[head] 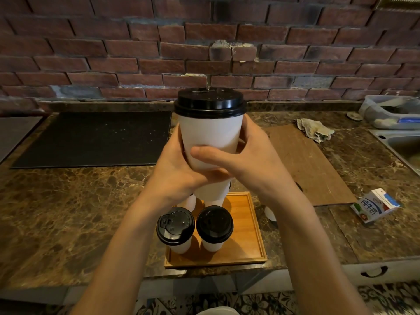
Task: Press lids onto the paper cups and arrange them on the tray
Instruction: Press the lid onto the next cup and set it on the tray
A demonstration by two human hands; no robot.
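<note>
While both hands close around its lower half, the white paper cup is held up in front of the brick wall, above the far end of the wooden tray. Its body sits between the two palms. The left hand cups it from the left and the right hand from the right. The right thumb lies across the cup's front wall, with the left thumb just under it.

The cup is upright, its long axis vertical, with the wide mouth up and the narrow base showing below the hands. A black lid sits on the rim and looks level. The fingers of both hands curl round the cup, and those behind it are hidden.

On the tray below, two lidded cups stand side by side toward its near left. Behind them a further white cup is partly hidden. The tray rests on the marble counter, near its front edge.
</note>
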